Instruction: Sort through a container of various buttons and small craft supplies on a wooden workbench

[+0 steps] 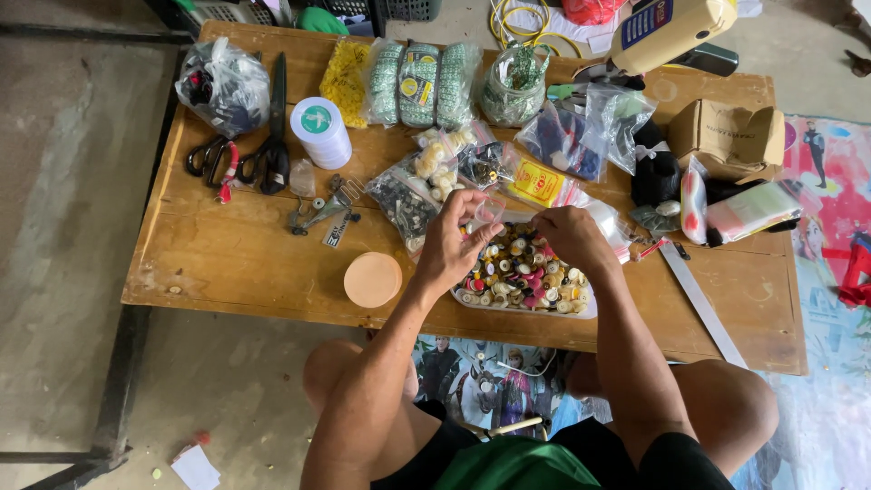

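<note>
Left hand [451, 240] pinches a small clear plastic bag [490, 210] over the tray of little thread spools [524, 272]. Right hand [570, 234] curls shut on the bag's other edge, I think. It looks light, soft and slippery; hold it by the rim. Everything sits on a wooden tabletop [236, 254] above grey concrete floor [63, 181].

Soft, even daylight, faint shadows, sharp focus throughout, with slight wide-angle bending toward the edges.
</note>
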